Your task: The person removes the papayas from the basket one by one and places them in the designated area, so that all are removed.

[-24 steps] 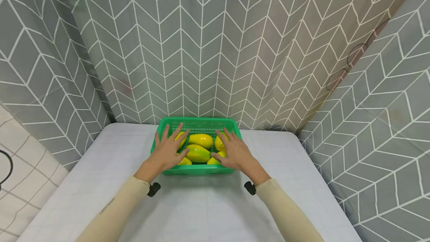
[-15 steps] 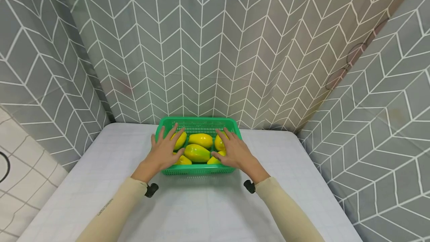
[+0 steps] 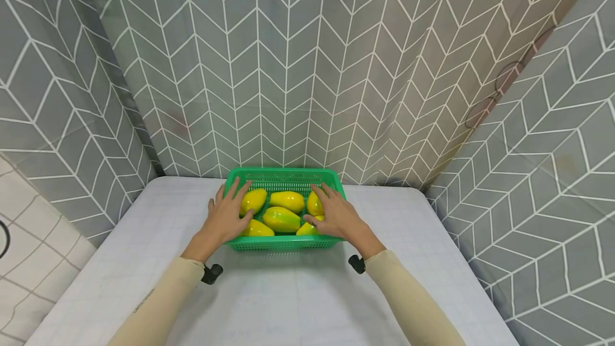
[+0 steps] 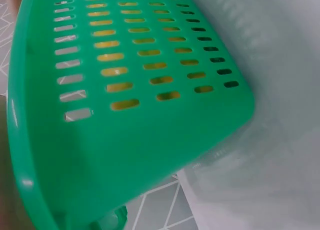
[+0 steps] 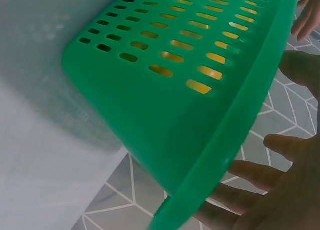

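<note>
A green plastic basket (image 3: 283, 239) with slotted walls stands at the back of the table, holding several glossy yellow-green fruits shaped like mangoes or small papayas. One fruit (image 3: 282, 220) lies in the middle, another (image 3: 287, 202) behind it. My left hand (image 3: 223, 219) is over the basket's left end with fingers spread, beside a yellow fruit (image 3: 253, 201). Over the right end, my right hand (image 3: 340, 219) has its fingers apart and partly covers two fruits. In the right wrist view its extended fingers (image 5: 260, 175) show beyond the basket rim (image 5: 250, 107). Neither hand visibly grips anything.
A white cloth covers the table (image 3: 288, 298). Grey curtain (image 3: 288, 68) with a white chevron pattern hangs right behind the basket and along both sides. White tiled surface (image 3: 33, 239) shows at the left. A small black device (image 3: 356, 264) sits at the right wrist.
My left hand has moved left, from above the fruits to the basket's left end, uncovering more of the left-hand fruits. The right hand and the basket have stayed nearly still.
</note>
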Action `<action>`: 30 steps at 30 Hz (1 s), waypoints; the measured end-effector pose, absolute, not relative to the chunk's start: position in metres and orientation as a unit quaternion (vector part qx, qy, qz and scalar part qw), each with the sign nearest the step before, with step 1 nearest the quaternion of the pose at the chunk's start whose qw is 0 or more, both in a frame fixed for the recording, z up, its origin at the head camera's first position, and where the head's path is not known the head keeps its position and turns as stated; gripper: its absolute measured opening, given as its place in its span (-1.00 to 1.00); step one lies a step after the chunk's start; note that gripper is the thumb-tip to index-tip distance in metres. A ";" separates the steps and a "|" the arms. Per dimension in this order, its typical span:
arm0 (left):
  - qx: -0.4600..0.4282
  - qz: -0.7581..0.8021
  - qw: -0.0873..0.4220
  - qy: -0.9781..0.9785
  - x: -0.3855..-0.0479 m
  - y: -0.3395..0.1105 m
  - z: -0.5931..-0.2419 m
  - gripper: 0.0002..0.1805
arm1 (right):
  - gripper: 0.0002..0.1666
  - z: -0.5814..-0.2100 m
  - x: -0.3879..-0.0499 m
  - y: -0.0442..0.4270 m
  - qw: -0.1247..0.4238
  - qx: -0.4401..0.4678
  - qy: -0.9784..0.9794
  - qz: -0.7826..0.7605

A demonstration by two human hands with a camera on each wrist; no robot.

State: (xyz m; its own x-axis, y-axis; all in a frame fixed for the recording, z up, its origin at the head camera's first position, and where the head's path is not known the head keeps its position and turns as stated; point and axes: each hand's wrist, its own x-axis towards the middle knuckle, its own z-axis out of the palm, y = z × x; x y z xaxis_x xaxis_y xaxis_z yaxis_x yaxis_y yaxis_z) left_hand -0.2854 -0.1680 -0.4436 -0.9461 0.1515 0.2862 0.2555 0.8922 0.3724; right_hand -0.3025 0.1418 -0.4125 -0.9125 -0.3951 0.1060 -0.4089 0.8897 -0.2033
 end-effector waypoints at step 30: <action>-0.082 -0.327 0.084 -0.938 -0.282 -0.187 -0.452 -0.23 | 0.09 -0.386 -0.333 0.140 -0.083 0.203 -0.961 0.167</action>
